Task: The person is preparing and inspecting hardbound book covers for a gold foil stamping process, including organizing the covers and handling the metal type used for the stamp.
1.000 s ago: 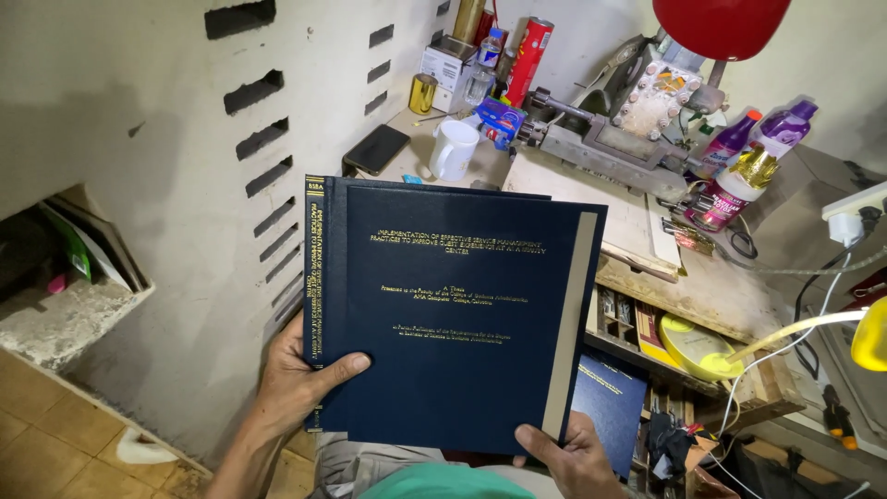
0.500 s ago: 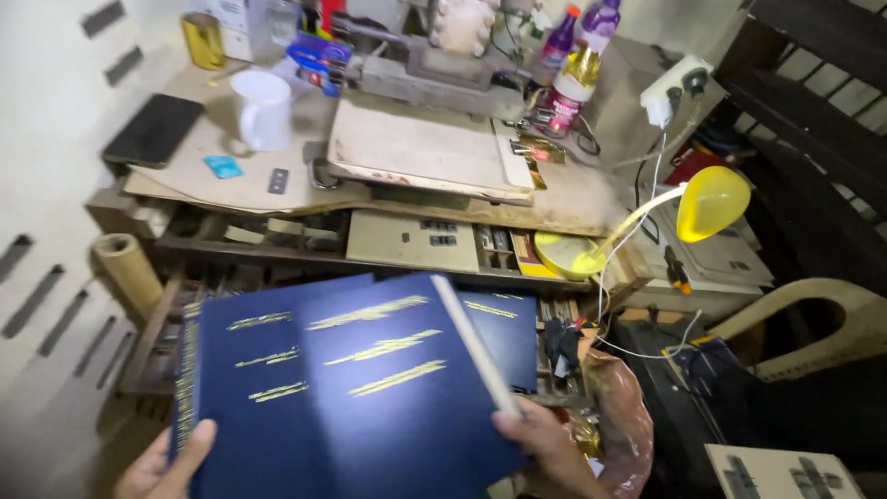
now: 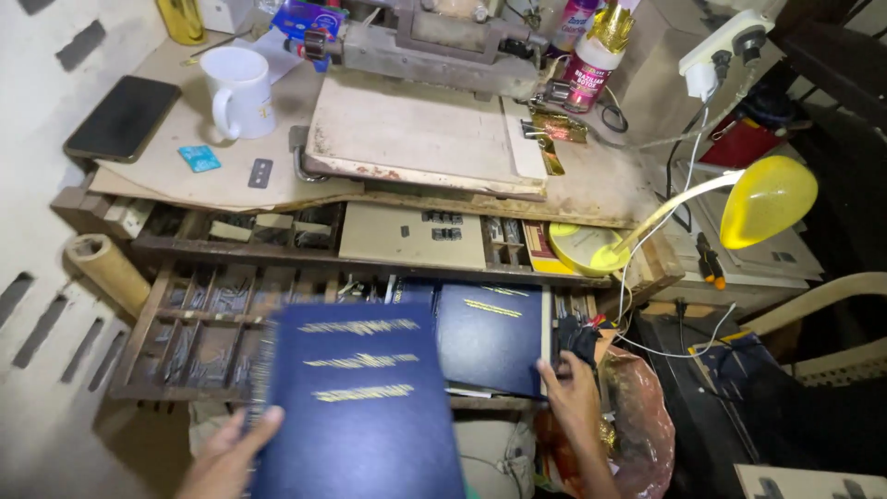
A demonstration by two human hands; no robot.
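A cluttered workbench is seen from above, from a camera worn on the head. A dark blue hardcover book [image 3: 360,407] with three lines of gold lettering on its cover is held low in the foreground, blurred by motion. It is supported at its lower left edge by the left hand [image 3: 226,453], whose fingers are pressed against the cover and spine; the grasp appears to be a loose hold on the book rather than a tight clench.

A second dark blue book [image 3: 490,337] with gold lettering is laid on an open wooden drawer [image 3: 185,342] of small compartments, just right of the first book. Its right edge is grasped by the right hand [image 3: 568,393], with the thumb on the cover and the fingers curled round the edge.

Above the drawer, a worn flat board [image 3: 416,139] is set on the bench top beneath a metal press [image 3: 434,42]. To the left, a white mug [image 3: 240,92] is placed near a black phone [image 3: 120,115] lying face up. To the right, a yellow desk lamp [image 3: 767,199] is bent over a round yellow tin [image 3: 577,248]. A pink bottle [image 3: 591,69] is stood behind the board. A crumpled plastic bag [image 3: 642,425] is seen just beside the right hand.
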